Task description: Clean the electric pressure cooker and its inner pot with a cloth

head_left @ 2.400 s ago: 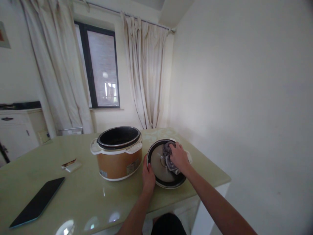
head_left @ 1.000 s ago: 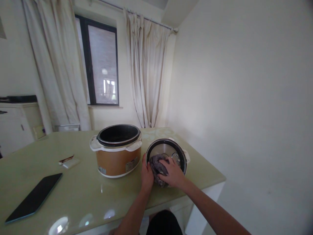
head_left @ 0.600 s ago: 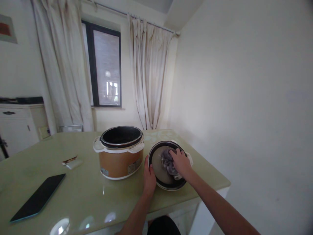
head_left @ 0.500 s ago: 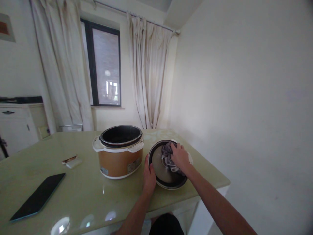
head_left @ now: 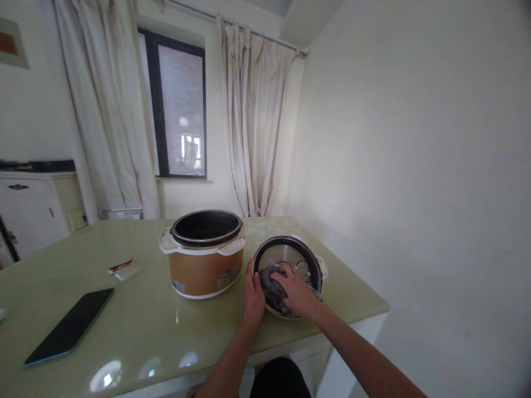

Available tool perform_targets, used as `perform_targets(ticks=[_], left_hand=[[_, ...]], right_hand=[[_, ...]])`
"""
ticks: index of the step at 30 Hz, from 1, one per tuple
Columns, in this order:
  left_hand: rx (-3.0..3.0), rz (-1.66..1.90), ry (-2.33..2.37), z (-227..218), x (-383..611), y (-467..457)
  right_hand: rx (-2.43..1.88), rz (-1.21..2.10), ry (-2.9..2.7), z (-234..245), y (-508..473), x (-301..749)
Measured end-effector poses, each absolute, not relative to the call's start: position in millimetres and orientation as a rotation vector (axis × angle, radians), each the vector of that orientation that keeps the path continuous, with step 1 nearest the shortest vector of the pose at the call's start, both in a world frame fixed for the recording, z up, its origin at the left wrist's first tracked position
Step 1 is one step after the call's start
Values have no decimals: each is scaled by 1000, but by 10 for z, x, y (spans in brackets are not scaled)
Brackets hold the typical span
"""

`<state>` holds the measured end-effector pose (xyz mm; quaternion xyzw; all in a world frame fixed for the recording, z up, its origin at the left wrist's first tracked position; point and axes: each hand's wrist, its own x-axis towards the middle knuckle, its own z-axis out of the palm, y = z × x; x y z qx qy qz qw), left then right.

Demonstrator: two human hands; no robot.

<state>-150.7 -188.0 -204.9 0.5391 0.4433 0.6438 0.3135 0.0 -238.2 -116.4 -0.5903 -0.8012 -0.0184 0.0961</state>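
Note:
An upturned cooker lid (head_left: 295, 258), metal inside with a black rim, lies on the pale green table (head_left: 136, 326) right of the brown cooker pot (head_left: 204, 260). My right hand (head_left: 296, 294) presses a crumpled grey cloth (head_left: 270, 283) onto the lid's near part, fingers closed on it. My left hand (head_left: 253, 298) grips the lid's near-left rim, thumb over the edge. The pot stands open, its black inner bowl showing.
A dark tablet (head_left: 69, 326) lies flat at the table's near left. A small white object with a brown strip (head_left: 124, 269) rests left of the pot. The table's right edge runs close to a white wall. Curtains, a window and a white cabinet (head_left: 29, 210) stand behind.
My right hand has slid the cloth from the lid's far side back to its near-left part. My left hand has stayed on the rim.

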Motion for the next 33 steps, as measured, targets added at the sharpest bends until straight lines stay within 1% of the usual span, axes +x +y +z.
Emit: perform_targets(ticks=[3,6,8,10,13,15,20,23,25,27,29,33], left_hand=[[1431,1693,1174,-2044,-1499,-1880],[1433,1690,1180,-2055,-1492,-1869],[1442,1693,1175,-2062,-1492,-1867],[1450,1701,1166,-2057,-1494,-1872],[1451,1700,1161,-2025,-1496,-1895],[1453,1682,1156,-1998,-1498,-1921],[1452,1651,1197,-1965,-1514,-1989],[1432,1681,1156,-1964,-1533,-2012],[1412,1703,1112,-1967,-1541,-2009],[1389,1717,1079,-1972,-1543,-1992],[1373,1716,1065,-1981,-1542,-1964],[1380,1713,1144,-2000,-1539,-1916]], right_hand=[[-1910,-247,-2373,-1033,-2454,82],[-2111,-475,-2165,-851,-2395,174],[-2158,-573,-2015,-741,-2283,236],[-2139,-600,-1913,-665,-2139,254],[-2020,-545,-1879,-650,-1941,130],[-1904,-451,-1890,-716,-1867,-32],[-1501,-29,-2021,-1009,-1982,-282],[-1330,210,-2124,-1120,-2184,-179],[-1257,311,-2144,-1142,-2313,-86],[-1214,333,-2145,-1137,-2401,-49],[-1208,274,-2192,-1115,-2419,-94],[-1365,-51,-2319,-1003,-2209,-290]])
